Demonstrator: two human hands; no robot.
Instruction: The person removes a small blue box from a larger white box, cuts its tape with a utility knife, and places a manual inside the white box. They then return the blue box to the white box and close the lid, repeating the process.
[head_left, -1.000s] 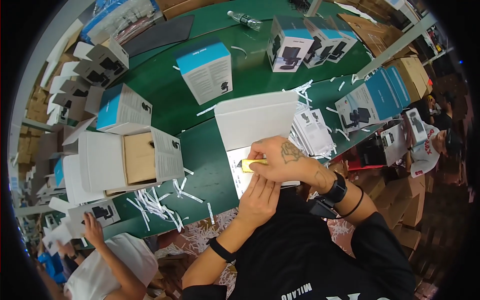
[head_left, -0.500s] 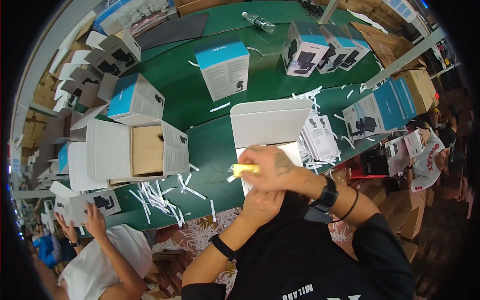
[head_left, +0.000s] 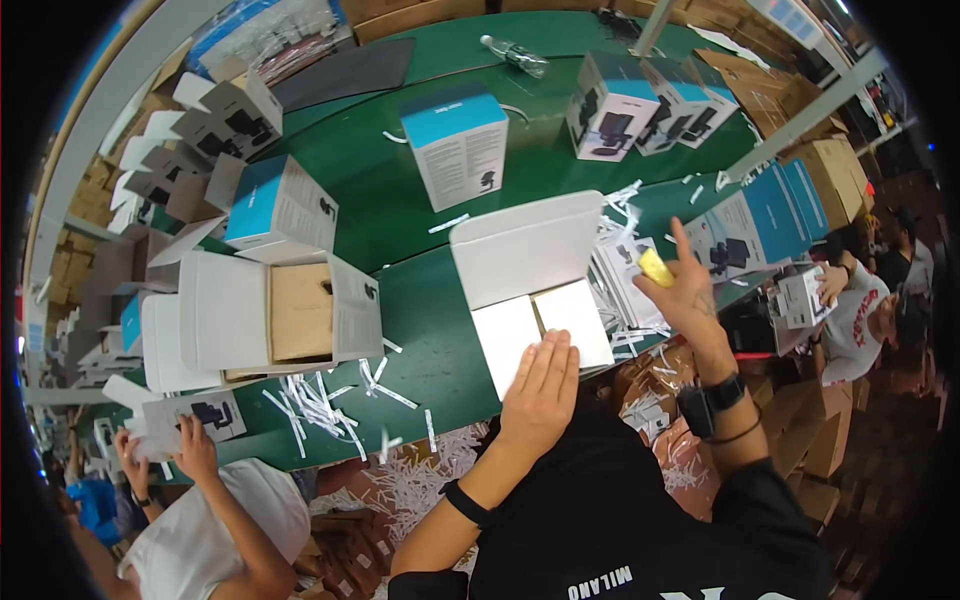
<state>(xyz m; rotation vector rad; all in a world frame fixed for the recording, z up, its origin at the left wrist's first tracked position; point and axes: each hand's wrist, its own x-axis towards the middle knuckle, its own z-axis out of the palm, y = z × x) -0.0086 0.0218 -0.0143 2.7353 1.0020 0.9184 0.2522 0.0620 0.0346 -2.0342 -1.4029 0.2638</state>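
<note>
A white carton (head_left: 530, 250) stands in front of me, its large lid flap raised at the far side. Two white inner flaps (head_left: 505, 335) are folded in over its opening, a narrow gap between them. My left hand (head_left: 541, 390) lies flat across these flaps, fingers stretched out. Off to the carton's right, above the leaflets, my right hand (head_left: 690, 292) is raised with the index finger pointing up. Between its thumb and fingers sits a small yellow object (head_left: 655, 267), its kind unclear. Printed leaflets (head_left: 622, 280) lie stacked beside the carton, partly under white paper strips.
Left of me lies an open white box (head_left: 225, 315) with a brown cardboard insert. Blue-topped boxes (head_left: 455, 140) stand farther back, near a plastic bottle (head_left: 515, 56). Paper strips (head_left: 315, 405) litter the green table (head_left: 425, 290). A co-worker's hands (head_left: 195, 448) handle a box at left.
My right hand has swung right, away from the carton, with the yellow object. My left hand has gone from beside it to flat on the flaps. A white strip now shows near the table's front edge.
</note>
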